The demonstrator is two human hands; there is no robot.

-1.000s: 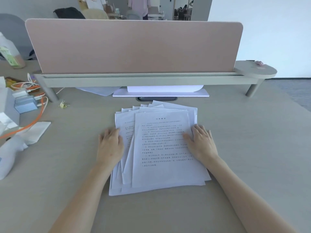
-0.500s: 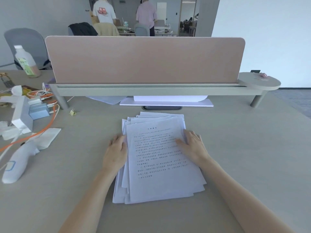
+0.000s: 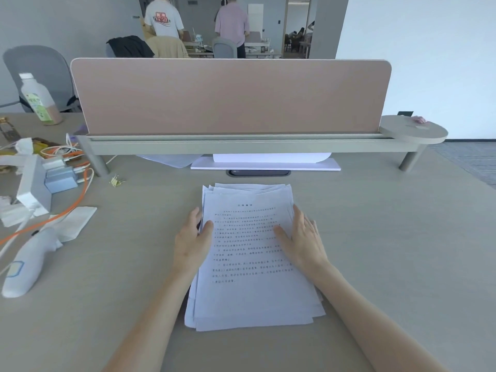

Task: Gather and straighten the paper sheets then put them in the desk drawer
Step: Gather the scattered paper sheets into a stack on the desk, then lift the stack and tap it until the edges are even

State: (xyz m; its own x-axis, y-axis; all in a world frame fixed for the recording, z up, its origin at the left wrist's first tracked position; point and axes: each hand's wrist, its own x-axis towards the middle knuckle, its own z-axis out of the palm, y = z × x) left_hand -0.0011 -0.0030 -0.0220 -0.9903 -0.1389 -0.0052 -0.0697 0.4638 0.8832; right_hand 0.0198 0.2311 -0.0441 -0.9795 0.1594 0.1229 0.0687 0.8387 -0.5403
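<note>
A stack of white printed paper sheets (image 3: 249,296) lies on the beige desk (image 3: 389,251) in front of me, its edges still slightly fanned at the top and the lower left. My left hand (image 3: 192,242) presses against the stack's left edge, thumb on the top sheet. My right hand (image 3: 303,241) lies on the right side, fingers along the right edge, thumb on the printed page. Both hands squeeze the stack from the sides. No drawer is in view.
A pink divider screen (image 3: 230,96) on a grey shelf rail closes the desk's far side, with more white sheets (image 3: 265,163) under it. At the left lie a white handheld device (image 3: 26,260), orange cables (image 3: 67,208), small boxes and a bottle (image 3: 37,99). Two people stand far behind.
My hands have pushed inward from both sides, and the fanned sheets have drawn together into a narrower stack. The view has tilted up, showing more of the room behind.
</note>
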